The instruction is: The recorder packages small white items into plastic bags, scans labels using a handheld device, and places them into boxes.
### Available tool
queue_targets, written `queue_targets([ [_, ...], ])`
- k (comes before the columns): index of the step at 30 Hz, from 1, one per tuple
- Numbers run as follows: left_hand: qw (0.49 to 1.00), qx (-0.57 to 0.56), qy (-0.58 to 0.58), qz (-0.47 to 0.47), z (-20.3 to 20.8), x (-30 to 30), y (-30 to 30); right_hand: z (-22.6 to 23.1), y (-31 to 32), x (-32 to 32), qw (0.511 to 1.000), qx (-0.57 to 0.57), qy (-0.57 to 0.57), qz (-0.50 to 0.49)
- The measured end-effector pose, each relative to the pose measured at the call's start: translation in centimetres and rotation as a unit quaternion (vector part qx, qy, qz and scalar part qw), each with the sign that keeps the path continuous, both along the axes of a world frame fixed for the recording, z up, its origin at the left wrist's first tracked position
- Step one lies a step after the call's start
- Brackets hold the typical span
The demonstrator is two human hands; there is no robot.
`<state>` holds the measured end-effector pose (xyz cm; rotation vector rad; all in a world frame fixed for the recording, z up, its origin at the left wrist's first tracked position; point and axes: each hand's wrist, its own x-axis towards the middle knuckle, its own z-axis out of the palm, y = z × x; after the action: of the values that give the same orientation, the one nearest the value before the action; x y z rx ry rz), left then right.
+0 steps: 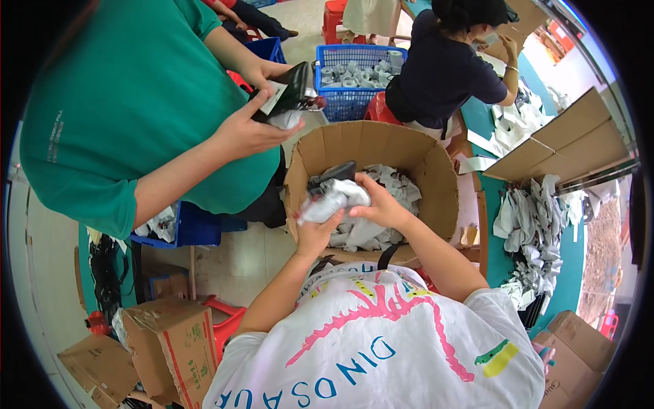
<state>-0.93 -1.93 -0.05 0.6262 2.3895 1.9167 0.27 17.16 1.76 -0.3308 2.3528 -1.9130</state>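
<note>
Over a large round-sided cardboard box [371, 133], my two hands hold a crumpled white-grey wrapped bundle [337, 198]. My left hand [318, 235] grips its near left end, where the motion blurs it and a reddish bit shows. My right hand [383, 203] pinches the right side between thumb and fingers. A black piece [332, 175] lies against the far side of the bundle; whether it is joined to it I cannot tell. Below my hands, many crumpled white wrapped pieces [395, 187] fill the box.
At the left stands a person in green [122, 136], holding a black pouch [291, 85] with a white label. A blue basket [354, 105] of white rolls sits beyond the box. Another person in dark clothes [443, 68] sits at the green table [501, 238]. Cardboard boxes [170, 341] stand lower left.
</note>
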Motion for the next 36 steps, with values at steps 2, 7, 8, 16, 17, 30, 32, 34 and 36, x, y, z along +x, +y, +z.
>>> queue_targets([
  [2,0.990,0.085,-0.110,0.001,1.4,0.1,1.0,-1.0,0.4,0.0,1.000,-0.018,-0.022,0.005],
  [7,0.934,0.259,-0.244,0.026,3.2,0.7,2.6,-1.5,-1.9,1.2,0.981,-0.151,-0.087,-0.085],
  [8,0.934,0.258,-0.245,0.024,3.4,0.6,2.5,-1.5,-1.9,1.4,0.981,-0.151,-0.087,-0.087],
  [16,0.960,0.137,-0.226,-0.088,3.8,-0.6,1.2,-0.7,-2.2,2.8,0.984,-0.162,0.028,-0.062],
  [17,0.961,0.135,-0.225,-0.089,3.8,-0.6,1.1,0.0,-2.1,2.9,0.984,-0.163,0.030,-0.063],
  [30,0.892,0.294,-0.159,-0.304,5.4,-1.0,0.9,3.1,1.0,5.9,0.853,-0.388,-0.329,0.112],
  [32,0.876,0.307,-0.208,-0.310,5.3,0.0,0.9,2.5,1.2,7.1,0.850,-0.388,-0.339,0.113],
  [34,0.876,0.306,-0.199,-0.316,5.3,0.5,0.9,2.7,1.1,7.9,0.880,-0.358,-0.292,0.104],
  [36,0.876,0.304,-0.183,-0.327,5.4,0.7,0.7,3.4,0.5,8.5,0.880,-0.366,-0.290,0.092],
])
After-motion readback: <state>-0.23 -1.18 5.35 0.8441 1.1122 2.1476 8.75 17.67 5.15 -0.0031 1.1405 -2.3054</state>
